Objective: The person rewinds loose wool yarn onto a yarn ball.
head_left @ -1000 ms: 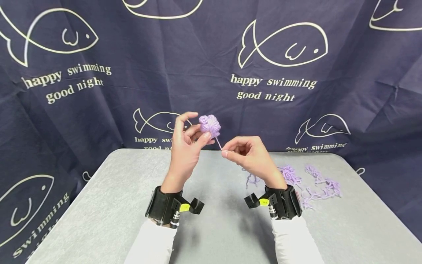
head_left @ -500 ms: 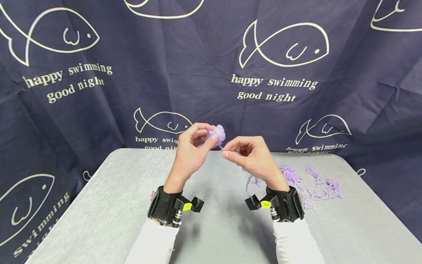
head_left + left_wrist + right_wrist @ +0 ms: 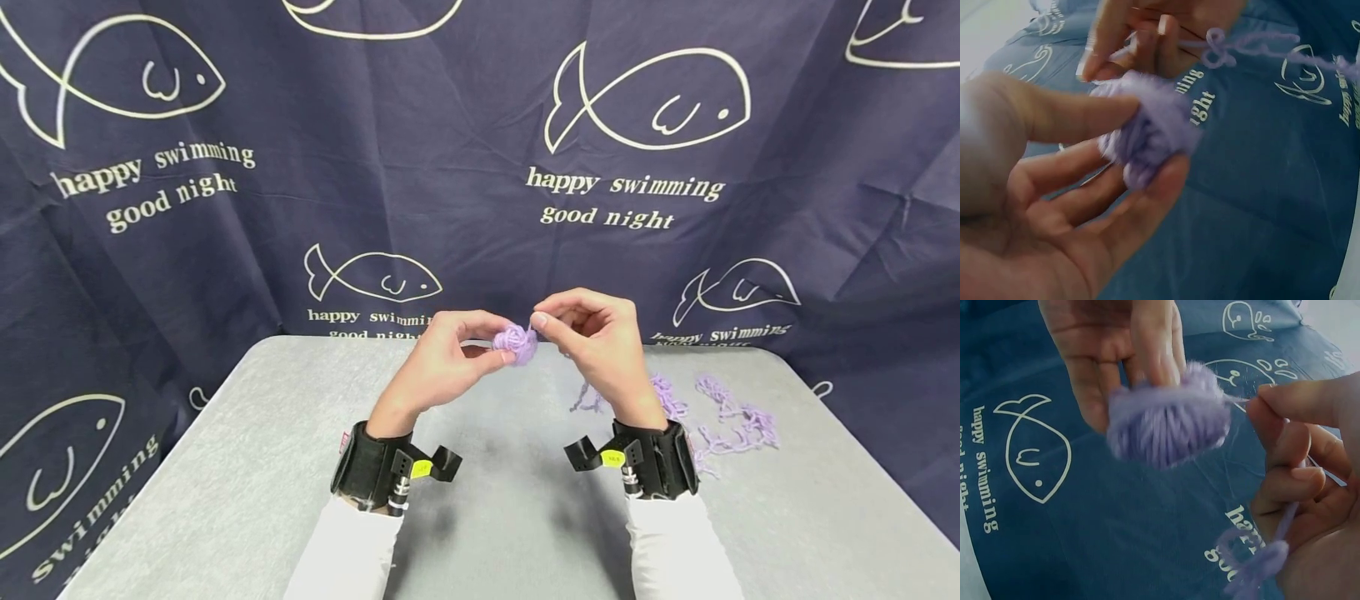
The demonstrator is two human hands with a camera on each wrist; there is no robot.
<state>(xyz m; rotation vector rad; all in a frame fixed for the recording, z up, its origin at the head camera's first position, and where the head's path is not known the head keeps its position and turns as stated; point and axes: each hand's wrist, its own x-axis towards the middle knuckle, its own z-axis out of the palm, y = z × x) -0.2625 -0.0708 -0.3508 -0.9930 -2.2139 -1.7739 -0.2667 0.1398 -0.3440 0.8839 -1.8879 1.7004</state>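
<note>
Between thumb and fingers my left hand [image 3: 453, 358] grips a small ball of purple yarn [image 3: 515, 342], held up near the far edge of the table. In the right wrist view the ball [image 3: 1169, 425] shows its wound strands side by side. My right hand [image 3: 600, 337] pinches the yarn strand [image 3: 1238, 400] between thumb and index finger, just right of the ball. The strand runs short and taut from ball to fingertips. Below the curled fingers of that hand, the rest of the strand hangs in loose loops [image 3: 1254, 562].
Loose purple yarn [image 3: 738, 425] lies in tangled heaps on the right side of the grey table [image 3: 300, 467]. A dark blue curtain [image 3: 465, 150] printed with white fish hangs behind the table. Black straps with small cameras sit on both wrists.
The left hand has come down and to the right, turning the yarn ball. Lately the right hand has risen slightly and shifted right, still pinching the strand.
</note>
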